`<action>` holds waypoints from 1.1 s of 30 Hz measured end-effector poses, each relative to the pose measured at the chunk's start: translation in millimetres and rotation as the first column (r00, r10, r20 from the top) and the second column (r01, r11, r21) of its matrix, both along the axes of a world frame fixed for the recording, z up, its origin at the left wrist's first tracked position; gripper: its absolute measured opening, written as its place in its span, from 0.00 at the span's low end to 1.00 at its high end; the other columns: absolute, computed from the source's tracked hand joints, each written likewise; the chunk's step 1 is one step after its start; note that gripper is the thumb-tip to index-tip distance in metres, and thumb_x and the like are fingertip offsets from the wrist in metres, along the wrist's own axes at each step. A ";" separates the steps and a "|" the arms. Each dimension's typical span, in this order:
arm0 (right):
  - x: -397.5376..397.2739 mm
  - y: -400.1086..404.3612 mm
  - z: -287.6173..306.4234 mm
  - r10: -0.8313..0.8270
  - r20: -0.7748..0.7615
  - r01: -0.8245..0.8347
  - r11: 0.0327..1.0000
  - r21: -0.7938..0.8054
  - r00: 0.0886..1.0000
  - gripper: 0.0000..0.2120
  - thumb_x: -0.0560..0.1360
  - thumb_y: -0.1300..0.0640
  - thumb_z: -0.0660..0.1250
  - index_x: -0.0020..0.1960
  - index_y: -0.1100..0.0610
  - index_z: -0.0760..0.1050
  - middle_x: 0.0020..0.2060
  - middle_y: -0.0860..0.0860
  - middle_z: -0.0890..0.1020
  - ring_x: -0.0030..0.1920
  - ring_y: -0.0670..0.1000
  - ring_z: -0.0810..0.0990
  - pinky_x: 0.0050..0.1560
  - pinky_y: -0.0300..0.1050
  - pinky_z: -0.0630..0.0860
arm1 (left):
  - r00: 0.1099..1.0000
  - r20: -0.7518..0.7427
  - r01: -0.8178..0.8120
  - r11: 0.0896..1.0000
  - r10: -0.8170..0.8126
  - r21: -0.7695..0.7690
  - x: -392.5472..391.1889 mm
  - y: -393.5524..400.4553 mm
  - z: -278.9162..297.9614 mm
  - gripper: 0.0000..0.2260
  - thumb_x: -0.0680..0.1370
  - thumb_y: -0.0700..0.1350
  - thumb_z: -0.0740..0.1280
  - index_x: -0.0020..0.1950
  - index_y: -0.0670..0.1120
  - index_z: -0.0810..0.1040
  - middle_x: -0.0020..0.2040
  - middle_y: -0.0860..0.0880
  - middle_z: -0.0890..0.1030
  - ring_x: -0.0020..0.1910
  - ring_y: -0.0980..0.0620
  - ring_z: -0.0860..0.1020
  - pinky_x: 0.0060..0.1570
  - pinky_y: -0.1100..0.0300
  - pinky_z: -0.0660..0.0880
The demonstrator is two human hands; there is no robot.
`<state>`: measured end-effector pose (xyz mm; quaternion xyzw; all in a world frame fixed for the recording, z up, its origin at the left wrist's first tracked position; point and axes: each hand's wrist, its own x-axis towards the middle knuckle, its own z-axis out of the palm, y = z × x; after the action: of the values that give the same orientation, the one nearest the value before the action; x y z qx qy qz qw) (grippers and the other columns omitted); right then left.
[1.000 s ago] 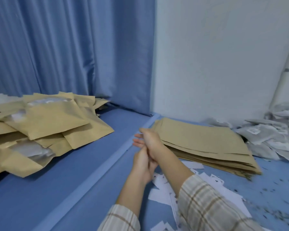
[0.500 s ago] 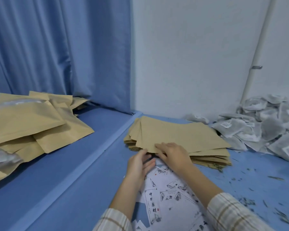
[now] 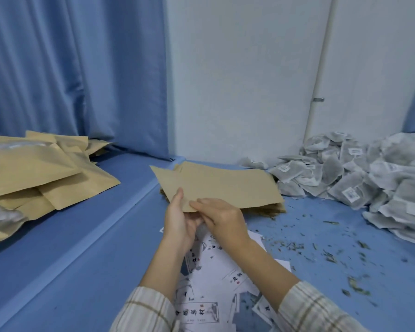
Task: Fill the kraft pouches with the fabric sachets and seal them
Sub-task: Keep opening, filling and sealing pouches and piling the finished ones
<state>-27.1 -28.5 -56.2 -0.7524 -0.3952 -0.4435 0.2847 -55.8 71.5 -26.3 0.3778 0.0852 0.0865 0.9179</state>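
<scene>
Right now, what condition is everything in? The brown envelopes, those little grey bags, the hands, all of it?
Top kraft pouch: flat, near edge lifted off the stack, pinched by both hands.
Stack of empty pouches: flat, beneath the lifted one.
Filled pouches: bulging, piled loosely on the left.
Fabric sachets: loose heap against the wall, none bagged.
Printed cards: scattered under the wrists.
Left hand: gripping the pouch edge.
Right hand: pinching the same edge.
Dried bits: spilled across the blue surface.
</scene>
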 end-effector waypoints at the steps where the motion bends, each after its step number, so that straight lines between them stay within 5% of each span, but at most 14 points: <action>1: -5.9 0.3 3.9 0.023 -0.050 -0.023 1.000 0.006 0.998 0.14 0.65 0.69 0.71 0.49 0.60 0.83 0.44 0.55 0.85 0.45 0.54 0.84 0.45 0.44 0.81 | 0.997 -0.002 -0.077 0.994 0.077 0.074 -5.3 -1.9 3.0 0.15 0.82 0.47 0.56 0.51 0.37 0.77 0.38 0.44 0.81 0.34 0.49 0.81 0.32 0.61 0.78; 3: -20.2 2.0 14.6 0.113 -0.277 -0.107 0.994 0.036 0.954 0.19 0.68 0.71 0.66 0.56 0.59 0.81 0.52 0.53 0.83 0.53 0.53 0.81 0.56 0.37 0.75 | 0.966 0.041 -0.252 0.898 0.254 0.361 -17.8 -4.5 7.9 0.13 0.82 0.41 0.54 0.61 0.35 0.71 0.43 0.43 0.79 0.40 0.47 0.78 0.41 0.57 0.78; 6: -43.0 5.9 36.0 0.347 -0.667 -0.196 0.936 0.292 0.659 0.21 0.72 0.70 0.59 0.60 0.55 0.78 0.54 0.48 0.82 0.54 0.50 0.80 0.58 0.34 0.73 | 0.896 0.261 -0.400 0.397 0.360 0.826 -37.0 -2.6 13.8 0.19 0.82 0.39 0.51 0.74 0.47 0.62 0.55 0.45 0.78 0.49 0.46 0.75 0.46 0.57 0.69; 7: -49.8 7.3 45.3 0.471 -0.692 -0.204 0.877 0.436 0.547 0.19 0.74 0.69 0.58 0.59 0.55 0.79 0.52 0.49 0.82 0.53 0.50 0.81 0.57 0.38 0.75 | 0.888 0.327 -0.413 0.248 0.322 0.876 -44.0 -2.6 16.0 0.22 0.82 0.40 0.51 0.76 0.51 0.57 0.56 0.47 0.77 0.51 0.46 0.75 0.46 0.58 0.68; 9: -61.8 6.5 62.8 0.697 -0.613 -0.187 0.704 0.686 0.372 0.12 0.78 0.62 0.59 0.52 0.53 0.80 0.47 0.51 0.84 0.47 0.48 0.82 0.50 0.40 0.78 | 0.890 0.393 -0.423 0.098 0.230 0.901 -54.2 -7.1 22.7 0.24 0.81 0.40 0.51 0.77 0.54 0.53 0.64 0.48 0.73 0.61 0.45 0.72 0.57 0.54 0.70; 10: -65.2 3.8 69.0 0.753 -0.561 -0.177 0.639 0.749 0.344 0.10 0.79 0.57 0.60 0.48 0.52 0.80 0.43 0.50 0.84 0.45 0.48 0.82 0.47 0.40 0.78 | 0.896 0.384 -0.390 -0.018 0.223 0.921 -58.2 -11.0 24.9 0.25 0.81 0.39 0.51 0.77 0.52 0.51 0.70 0.45 0.67 0.69 0.43 0.66 0.65 0.50 0.65; 12: -68.2 -6.9 74.4 0.737 -0.544 -0.115 0.629 0.769 0.401 0.11 0.77 0.51 0.63 0.42 0.56 0.79 0.38 0.52 0.81 0.42 0.49 0.80 0.46 0.45 0.77 | 0.888 0.391 -0.277 -0.398 0.242 0.875 -66.9 -24.3 24.2 0.29 0.79 0.36 0.53 0.78 0.46 0.44 0.77 0.40 0.52 0.76 0.41 0.51 0.73 0.48 0.51; 14: -68.2 -22.5 67.7 0.669 -0.570 0.015 0.642 0.767 0.477 0.14 0.76 0.52 0.65 0.38 0.63 0.74 0.34 0.57 0.75 0.37 0.52 0.75 0.42 0.49 0.73 | 0.887 0.399 -0.227 -0.533 0.232 0.815 -76.7 -43.0 19.7 0.31 0.78 0.39 0.55 0.77 0.42 0.41 0.77 0.39 0.43 0.76 0.40 0.44 0.74 0.47 0.46; 17: -71.1 -51.3 45.8 0.641 -0.621 0.186 0.612 0.768 0.452 0.14 0.75 0.58 0.67 0.36 0.67 0.75 0.33 0.57 0.75 0.35 0.52 0.73 0.39 0.46 0.71 | 0.951 0.281 -0.190 -0.477 0.126 0.858 -86.5 -74.2 4.9 0.36 0.76 0.47 0.59 0.77 0.42 0.42 0.76 0.38 0.39 0.76 0.38 0.41 0.73 0.43 0.44; 21: -77.6 -87.0 9.7 0.631 -0.687 0.273 0.632 0.725 0.360 0.18 0.75 0.62 0.67 0.27 0.54 0.76 0.23 0.48 0.75 0.23 0.42 0.73 0.24 0.34 0.69 | 0.994 0.109 -0.106 -0.468 -0.019 0.877 -84.2 -97.4 -20.2 0.37 0.72 0.54 0.61 0.77 0.49 0.48 0.77 0.40 0.41 0.76 0.41 0.42 0.72 0.45 0.45; 25: -77.2 -108.8 -19.1 0.631 -0.737 0.367 0.644 0.671 0.240 0.12 0.77 0.61 0.62 0.38 0.59 0.79 0.32 0.54 0.80 0.33 0.51 0.78 0.35 0.41 0.72 | 0.998 -0.050 0.038 -0.256 -0.040 0.966 -78.4 -109.4 -41.3 0.26 0.78 0.54 0.56 0.76 0.56 0.56 0.78 0.46 0.50 0.76 0.46 0.47 0.71 0.48 0.45; 28: -73.7 -116.9 -26.9 0.684 -0.716 0.408 0.619 0.671 0.140 0.06 0.76 0.62 0.63 0.42 0.61 0.75 0.34 0.59 0.74 0.32 0.54 0.74 0.34 0.45 0.71 | 0.999 0.011 -0.002 -0.203 0.042 0.979 -72.7 -115.9 -48.9 0.19 0.80 0.51 0.54 0.71 0.57 0.66 0.73 0.48 0.64 0.71 0.47 0.58 0.68 0.51 0.53; 33: -68.3 -126.2 -36.0 0.809 -0.584 0.433 0.503 0.748 0.068 0.05 0.73 0.66 0.67 0.46 0.67 0.80 0.40 0.60 0.84 0.38 0.54 0.84 0.40 0.46 0.82 | 0.991 0.042 -0.041 -0.014 0.127 0.999 -58.3 -120.0 -44.0 0.14 0.78 0.50 0.60 0.62 0.51 0.75 0.61 0.44 0.73 0.63 0.44 0.67 0.60 0.57 0.63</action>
<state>-95.4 -154.8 -92.2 -0.5150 0.0487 0.1119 0.8485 -114.1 -48.5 -70.3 0.9138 0.0487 0.1646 0.3682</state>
